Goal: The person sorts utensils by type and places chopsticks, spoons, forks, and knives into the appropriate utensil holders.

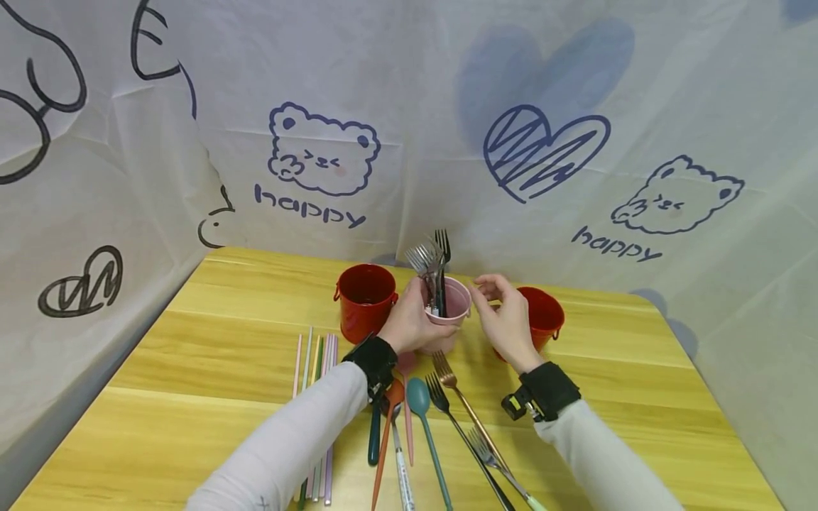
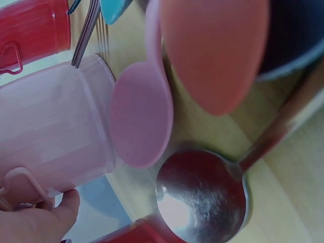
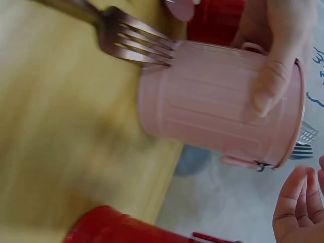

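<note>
The wooden table (image 1: 211,397) carries three buckets, straws (image 1: 314,369), spoons, forks.

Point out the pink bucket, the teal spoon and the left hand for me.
pink bucket (image 3: 212,101), right wrist view, on its ribbed side wall.
teal spoon (image 1: 418,397), head view, on its bowl.
left hand (image 1: 409,323), head view, on the back of the hand.

"happy" twice, printed on backdrop sheet (image 1: 447,85)

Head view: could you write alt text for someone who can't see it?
A person's left hand holds a pink bucket of forks on a wooden table, with the right hand open beside it. Red buckets flank it; spoons, forks and straws lie in front.
</note>
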`<state>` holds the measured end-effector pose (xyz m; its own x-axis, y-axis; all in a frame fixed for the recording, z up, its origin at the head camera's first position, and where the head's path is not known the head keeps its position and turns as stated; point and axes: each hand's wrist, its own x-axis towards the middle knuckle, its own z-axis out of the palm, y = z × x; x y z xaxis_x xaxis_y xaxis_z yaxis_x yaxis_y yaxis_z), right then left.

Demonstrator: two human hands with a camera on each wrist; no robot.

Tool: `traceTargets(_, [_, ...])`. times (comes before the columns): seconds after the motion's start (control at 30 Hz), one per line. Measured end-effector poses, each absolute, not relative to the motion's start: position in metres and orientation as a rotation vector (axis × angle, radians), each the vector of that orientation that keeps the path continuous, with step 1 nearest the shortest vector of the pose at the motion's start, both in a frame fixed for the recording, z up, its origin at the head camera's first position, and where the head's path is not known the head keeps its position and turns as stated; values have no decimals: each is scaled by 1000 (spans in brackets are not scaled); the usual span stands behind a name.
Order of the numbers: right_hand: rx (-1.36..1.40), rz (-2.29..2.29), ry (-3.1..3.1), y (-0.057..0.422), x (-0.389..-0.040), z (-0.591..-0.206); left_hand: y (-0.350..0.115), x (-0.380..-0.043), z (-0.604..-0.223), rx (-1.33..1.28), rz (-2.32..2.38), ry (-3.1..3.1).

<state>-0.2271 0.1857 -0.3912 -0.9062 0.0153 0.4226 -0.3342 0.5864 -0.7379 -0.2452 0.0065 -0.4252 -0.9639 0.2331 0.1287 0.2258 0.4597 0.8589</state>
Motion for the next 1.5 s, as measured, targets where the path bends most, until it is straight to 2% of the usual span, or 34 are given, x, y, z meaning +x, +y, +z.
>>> traceTargets(0.53, [321, 1284, -2668, 196, -191, -411, 6, -243, -423, 426, 1585, 2678])
traceTargets(1.13, [199, 1734, -2912, 199, -162, -416, 6, -241, -421, 404, 1589, 2677])
traceTargets(1.5, [274, 1608, -3033, 209, -155, -429, 7, -244, -425, 407, 1575, 2695])
